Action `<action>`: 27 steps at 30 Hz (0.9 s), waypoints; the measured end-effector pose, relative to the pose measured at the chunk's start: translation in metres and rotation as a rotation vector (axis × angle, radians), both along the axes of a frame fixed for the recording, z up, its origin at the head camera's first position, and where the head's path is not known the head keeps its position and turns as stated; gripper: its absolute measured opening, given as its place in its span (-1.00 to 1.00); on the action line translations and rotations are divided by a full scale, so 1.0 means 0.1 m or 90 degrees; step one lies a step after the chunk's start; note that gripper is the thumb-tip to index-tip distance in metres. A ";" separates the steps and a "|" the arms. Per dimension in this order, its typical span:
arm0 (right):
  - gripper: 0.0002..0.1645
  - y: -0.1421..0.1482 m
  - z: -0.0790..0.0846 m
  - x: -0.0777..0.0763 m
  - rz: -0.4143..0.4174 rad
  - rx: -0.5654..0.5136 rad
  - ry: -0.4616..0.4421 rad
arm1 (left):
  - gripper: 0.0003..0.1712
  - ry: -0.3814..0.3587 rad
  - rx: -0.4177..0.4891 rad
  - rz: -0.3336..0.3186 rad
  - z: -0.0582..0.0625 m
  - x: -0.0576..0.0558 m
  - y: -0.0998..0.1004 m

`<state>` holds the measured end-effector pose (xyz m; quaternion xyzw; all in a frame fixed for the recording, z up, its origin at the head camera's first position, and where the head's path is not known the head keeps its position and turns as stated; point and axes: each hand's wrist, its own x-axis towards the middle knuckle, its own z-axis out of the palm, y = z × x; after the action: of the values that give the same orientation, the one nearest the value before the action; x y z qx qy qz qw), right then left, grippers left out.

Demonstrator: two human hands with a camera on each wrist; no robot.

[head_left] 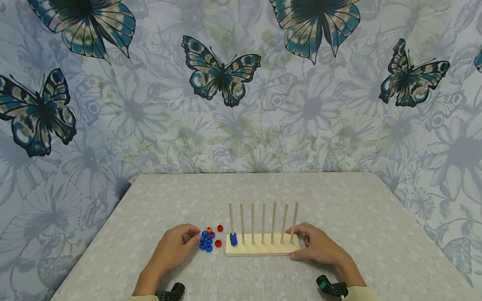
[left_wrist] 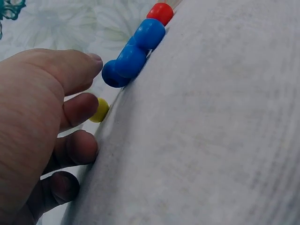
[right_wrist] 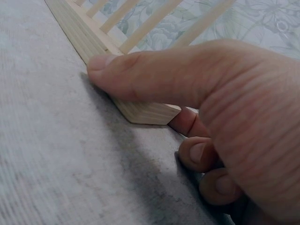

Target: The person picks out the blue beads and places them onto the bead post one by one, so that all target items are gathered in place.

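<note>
A pale wooden peg stand (head_left: 263, 249) with a row of upright dowels stands on the table. Blue beads (head_left: 233, 239) are threaded low on its leftmost peg. My right hand (head_left: 318, 246) grips the stand's right end, thumb along the front edge and fingers behind. My left hand (head_left: 175, 246) is just left of a cluster of loose blue beads (head_left: 209, 248), thumb and fingers apart. In the left wrist view, a yellow bead (left_wrist: 101, 110) shows partly behind a fingertip, and blue beads (left_wrist: 131, 61) lie just past the thumb tip.
Two red beads (head_left: 218, 243) lie between the cluster and the stand. An orange bead (head_left: 209, 229) and a purple bead (head_left: 212, 235) are at the cluster's far side. A patterned cloth covers the table (head_left: 328, 196); a butterfly-print wall covering (head_left: 240, 137) rises behind it.
</note>
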<state>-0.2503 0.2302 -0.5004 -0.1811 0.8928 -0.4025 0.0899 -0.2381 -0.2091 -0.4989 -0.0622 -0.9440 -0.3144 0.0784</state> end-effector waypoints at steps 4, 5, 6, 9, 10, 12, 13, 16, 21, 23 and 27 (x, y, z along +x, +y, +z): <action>-0.28 0.00 0.00 0.00 -0.001 0.005 -0.002 | -0.88 -0.001 -0.002 0.012 -0.02 0.00 0.01; -0.28 0.00 0.00 0.00 -0.001 0.006 -0.003 | -0.87 -0.002 -0.004 0.014 -0.02 0.00 0.01; -0.28 0.00 0.00 0.00 -0.001 0.007 -0.002 | -0.88 -0.003 -0.006 0.016 -0.03 0.00 0.01; -0.28 0.00 0.00 -0.01 0.000 0.007 -0.001 | -0.89 -0.004 -0.016 0.017 -0.03 -0.01 0.02; -0.28 0.00 -0.01 -0.01 -0.002 0.007 -0.001 | -0.89 -0.005 -0.019 0.016 -0.03 -0.01 0.02; -0.28 0.00 -0.01 -0.01 -0.001 0.005 -0.001 | -0.89 -0.007 -0.024 0.015 -0.03 -0.01 0.02; -0.28 0.00 -0.01 -0.01 -0.001 0.005 -0.002 | -0.89 -0.009 -0.026 0.015 -0.03 -0.01 0.03; -0.28 0.00 -0.02 0.00 0.000 0.003 -0.003 | -0.87 -0.018 -0.028 0.016 -0.04 0.00 0.03; -0.28 0.00 -0.02 0.00 0.008 0.005 0.006 | -0.85 -0.034 -0.026 0.024 -0.05 0.00 0.03; -0.28 0.00 -0.02 0.00 0.010 -0.001 0.007 | -0.84 -0.035 -0.023 0.025 -0.05 -0.01 0.03; -0.28 0.00 -0.01 -0.01 0.012 -0.016 0.008 | -0.84 -0.034 -0.024 0.023 -0.03 -0.01 0.03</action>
<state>-0.2508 0.2302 -0.5015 -0.1933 0.8865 -0.4115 0.0857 -0.2394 -0.2060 -0.5020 -0.0386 -0.9523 -0.2970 0.0580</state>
